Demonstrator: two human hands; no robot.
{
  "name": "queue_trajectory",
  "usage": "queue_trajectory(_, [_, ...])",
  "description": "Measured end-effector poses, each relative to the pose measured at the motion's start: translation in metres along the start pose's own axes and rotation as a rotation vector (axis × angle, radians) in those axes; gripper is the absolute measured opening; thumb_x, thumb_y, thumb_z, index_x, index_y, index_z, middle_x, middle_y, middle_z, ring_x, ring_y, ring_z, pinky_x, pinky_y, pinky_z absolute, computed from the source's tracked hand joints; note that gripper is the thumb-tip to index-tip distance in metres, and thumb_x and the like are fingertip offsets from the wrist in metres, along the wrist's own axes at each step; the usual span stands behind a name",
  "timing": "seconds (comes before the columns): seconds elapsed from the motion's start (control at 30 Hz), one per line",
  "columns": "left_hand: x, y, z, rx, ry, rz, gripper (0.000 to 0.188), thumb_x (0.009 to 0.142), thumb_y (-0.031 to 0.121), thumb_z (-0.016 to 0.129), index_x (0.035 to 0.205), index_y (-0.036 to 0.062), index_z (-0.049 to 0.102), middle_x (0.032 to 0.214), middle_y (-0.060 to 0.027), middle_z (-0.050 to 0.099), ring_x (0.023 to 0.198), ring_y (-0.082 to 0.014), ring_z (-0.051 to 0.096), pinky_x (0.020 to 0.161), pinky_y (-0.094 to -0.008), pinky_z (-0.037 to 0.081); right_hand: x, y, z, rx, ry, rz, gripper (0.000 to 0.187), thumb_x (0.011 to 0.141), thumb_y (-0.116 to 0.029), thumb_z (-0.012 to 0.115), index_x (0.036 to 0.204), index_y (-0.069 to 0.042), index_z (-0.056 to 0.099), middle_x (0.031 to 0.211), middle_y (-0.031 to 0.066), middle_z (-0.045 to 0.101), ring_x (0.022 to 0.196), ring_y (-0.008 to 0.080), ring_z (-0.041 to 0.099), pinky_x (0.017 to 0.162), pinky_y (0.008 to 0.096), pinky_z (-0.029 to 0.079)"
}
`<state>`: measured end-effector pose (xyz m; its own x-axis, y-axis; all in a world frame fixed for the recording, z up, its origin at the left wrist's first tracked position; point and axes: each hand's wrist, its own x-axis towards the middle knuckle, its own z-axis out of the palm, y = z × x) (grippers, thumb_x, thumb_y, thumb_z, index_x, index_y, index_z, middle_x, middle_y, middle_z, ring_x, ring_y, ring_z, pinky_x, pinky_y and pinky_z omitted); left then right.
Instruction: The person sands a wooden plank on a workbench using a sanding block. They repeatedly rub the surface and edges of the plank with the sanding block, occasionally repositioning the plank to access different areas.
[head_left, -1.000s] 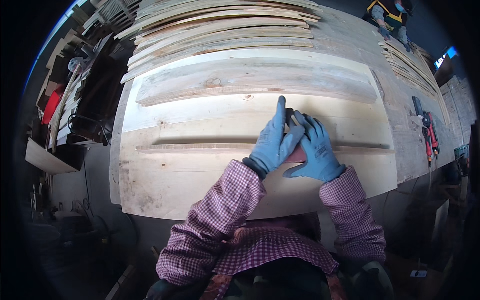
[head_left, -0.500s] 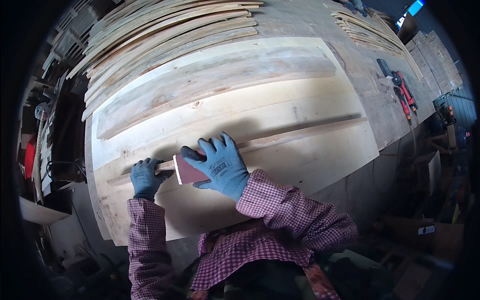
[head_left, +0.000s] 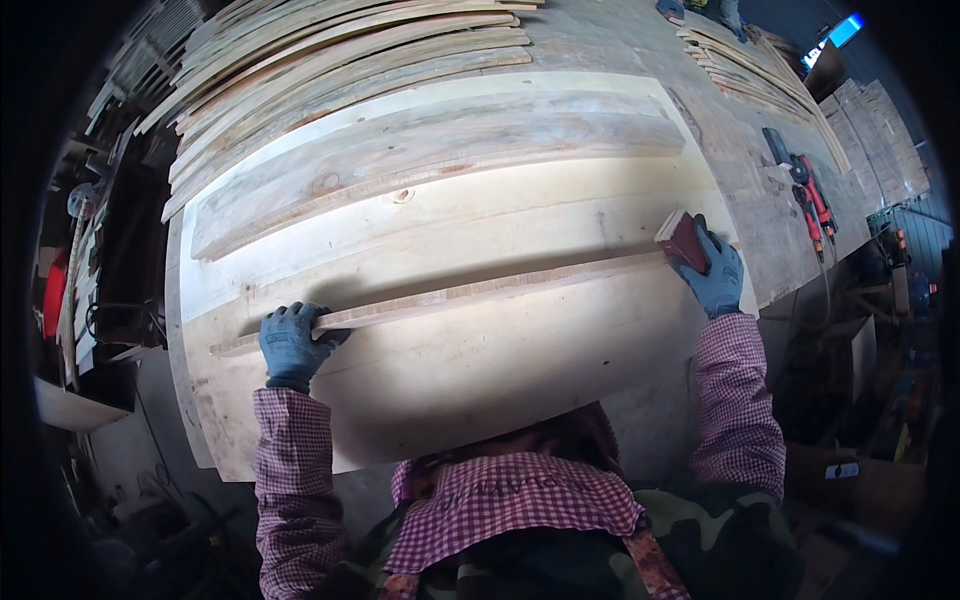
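A long, narrow wooden board (head_left: 500,284) stands on edge across the pale plywood sheet (head_left: 470,370). Near the board's left end, my gloved left hand (head_left: 291,342) is closed round it, thumb on the near side and fingers over the far side. My gloved right hand (head_left: 716,270) is at the board's right end, wrapped round a dark red sanding block (head_left: 684,243) that rests at the board's upper edge. Part of the block is hidden by the fingers. Farther back lies a wider greyish plank (head_left: 440,150), which neither hand touches.
Long thin wooden strips (head_left: 350,60) are stacked at the back left. On the table's right side lie red-and-black power tools (head_left: 815,205) with a cord, and more strips (head_left: 750,75) lie beyond them. A person's hand (head_left: 730,14) shows at the far top edge.
My right hand has swept the sanding block along the board from beside my left hand to the right end. My left hand keeps its hold at about the same place.
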<state>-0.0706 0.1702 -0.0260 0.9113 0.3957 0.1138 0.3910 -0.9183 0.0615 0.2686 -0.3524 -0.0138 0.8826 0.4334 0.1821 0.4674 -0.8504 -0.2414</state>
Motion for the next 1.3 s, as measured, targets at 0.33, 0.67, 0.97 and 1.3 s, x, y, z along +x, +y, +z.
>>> queue_trajectory(0.33, [0.006, -0.010, -0.003, 0.055, -0.097, -0.016, 0.042, 0.066, 0.047, 0.085, 0.093, 0.0178, 0.071, 0.088, -0.0022, 0.069, 0.088, -0.0261, 0.065, 0.082, -0.0411, 0.048, -0.021, -0.335, 0.061, 0.171, -0.108, -0.783, 0.081, 0.075, -0.060, 0.074, 0.145, -0.028, 0.047, 0.123, 0.0087, 0.054, 0.119, 0.0263, 0.050, 0.118, 0.0515, 0.026])
queue_trajectory(0.67, [0.029, -0.018, 0.000, -0.034, -0.228, -0.013, 0.064, 0.062, 0.060, 0.085, 0.100, 0.0101, 0.072, 0.095, -0.0088, 0.072, 0.093, -0.0319, 0.067, 0.084, -0.0436, 0.052, 0.001, -0.032, 0.018, -0.119, 0.152, -0.043, 0.094, 0.072, -0.052, 0.082, 0.152, -0.023, 0.043, 0.129, 0.0128, 0.061, 0.117, 0.0315, 0.059, 0.112, 0.0554, 0.033])
queue_trajectory(0.97, [0.044, -0.023, -0.006, -0.056, -0.294, -0.007, 0.067, 0.064, 0.061, 0.084, 0.105, 0.0088, 0.072, 0.095, -0.0125, 0.072, 0.094, -0.0347, 0.067, 0.085, -0.0450, 0.053, -0.019, -0.309, 0.087, 0.157, 0.161, -0.540, 0.074, 0.072, -0.061, 0.075, 0.137, -0.031, 0.057, 0.137, 0.0131, 0.051, 0.124, 0.0308, 0.051, 0.116, 0.0556, 0.028])
queue_trajectory(1.3, [0.032, -0.024, 0.004, -0.052, -0.149, 0.047, 0.062, 0.064, 0.060, 0.084, 0.098, 0.0105, 0.071, 0.091, -0.0099, 0.071, 0.091, -0.0335, 0.066, 0.083, -0.0448, 0.051, 0.028, -0.089, 0.020, -0.208, 0.114, 0.055, 0.082, 0.077, -0.060, 0.075, 0.146, -0.023, 0.050, 0.112, 0.0086, 0.066, 0.105, 0.0274, 0.063, 0.103, 0.0502, 0.040])
